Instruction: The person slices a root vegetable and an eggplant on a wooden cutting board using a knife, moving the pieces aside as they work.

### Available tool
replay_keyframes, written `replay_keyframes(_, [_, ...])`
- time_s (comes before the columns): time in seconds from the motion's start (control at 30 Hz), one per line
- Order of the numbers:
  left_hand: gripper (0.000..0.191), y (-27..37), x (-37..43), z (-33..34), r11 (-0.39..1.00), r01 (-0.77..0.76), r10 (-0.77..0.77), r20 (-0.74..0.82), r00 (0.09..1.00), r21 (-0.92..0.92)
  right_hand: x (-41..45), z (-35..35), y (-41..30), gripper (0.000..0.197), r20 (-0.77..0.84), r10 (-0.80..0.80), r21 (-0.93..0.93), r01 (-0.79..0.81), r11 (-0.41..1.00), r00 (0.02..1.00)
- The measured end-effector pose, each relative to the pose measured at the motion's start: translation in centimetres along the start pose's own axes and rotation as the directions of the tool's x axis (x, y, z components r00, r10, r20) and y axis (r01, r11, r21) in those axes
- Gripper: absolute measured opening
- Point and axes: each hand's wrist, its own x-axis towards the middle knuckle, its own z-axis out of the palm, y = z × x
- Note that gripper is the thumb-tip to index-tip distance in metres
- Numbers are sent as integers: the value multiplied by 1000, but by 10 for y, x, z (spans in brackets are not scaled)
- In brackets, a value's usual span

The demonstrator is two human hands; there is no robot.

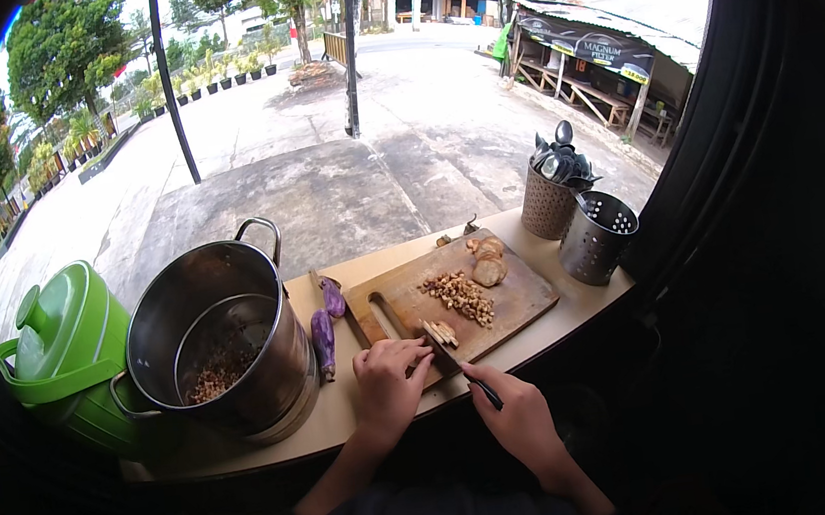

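My right hand (516, 406) grips the black handle of a kitchen knife (483, 389). Its blade is on a wooden cutting board (526, 298), close to the board's near edge. My left hand (389, 379) is bent over the board just left of the blade, its fingertips near the steel; whatever lies under those fingers is hidden. Against the blade's far side are pale cut strips (441, 333), apparently eggplant. Beyond them spreads a pile of small diced pieces (464, 299). Round browned slices (489, 268) lie at the board's far right.
Left of the board lie purple eggplant pieces (323, 338). A deep steel pot (296, 368) holds some diced pieces (214, 381), beside a lidded green container (62, 332). Cut stem ends (470, 227) sit behind the board. Perforated metal holders (593, 253) stand right, one with spoons (560, 159).
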Motion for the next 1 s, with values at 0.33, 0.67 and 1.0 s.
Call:
replay_keyframes(0.33, [11,2,1,2,999,45,-44,-32,999,0,-17,-17,-10,30,40,15,111,-20,994,999])
replay_keyframes(0.67, [9,2,1,2,1000,10,-10,-35,999,4,8,2,-7,27,42,25,145,-31,989,999])
replay_keyframes(1.0, [11,2,2,1,1000,3,-2,-30,1000,21,26,8,-13,25,124,119,45,-125,991,985])
